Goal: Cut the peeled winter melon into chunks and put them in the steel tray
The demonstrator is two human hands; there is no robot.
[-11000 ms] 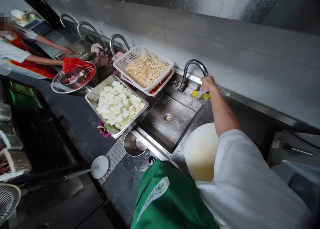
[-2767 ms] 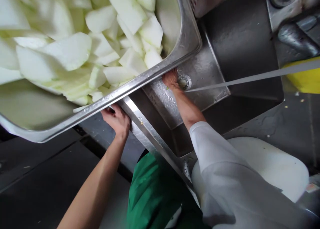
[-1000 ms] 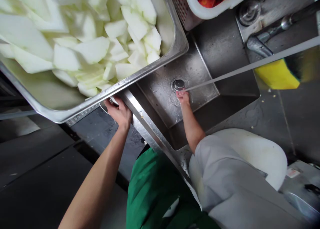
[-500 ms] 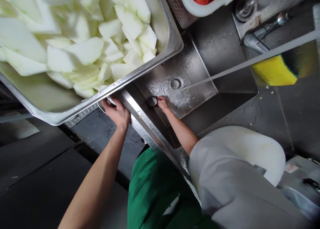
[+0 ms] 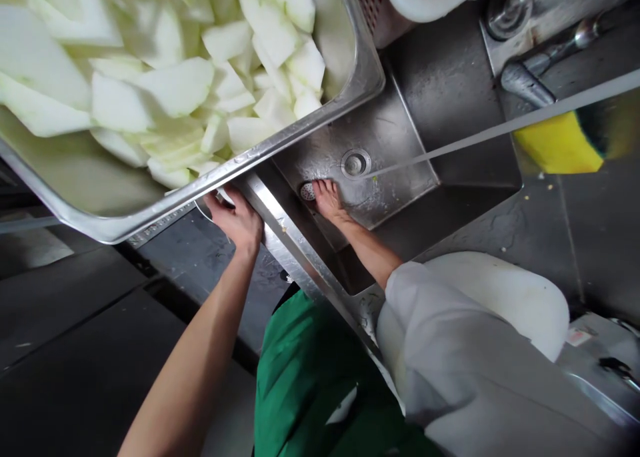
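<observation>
My right hand lies flat in the metal sink, fingers stretched out. Its fingertips touch or nearly touch a small round perforated strainer on the sink's left side. Farther right in the sink floor is a round drain. Under the rim of a large metal pan, my left hand has its fingers curled, with part of a curved, pale rim showing beside it. What it grips is mostly hidden. Pale green-white slices of a peeled vegetable or fruit fill much of the pan.
A white plastic basket with red pieces stands behind the sink. To the right are a faucet and a yellow sponge. A white round board lies near my right sleeve. A pale strap crosses the view over the sink.
My right hand has gone from pinching at the strainer's edge to lying flat with fingers extended. Less splashing water shows around the drain. My left hand stays at the pan's rim.
</observation>
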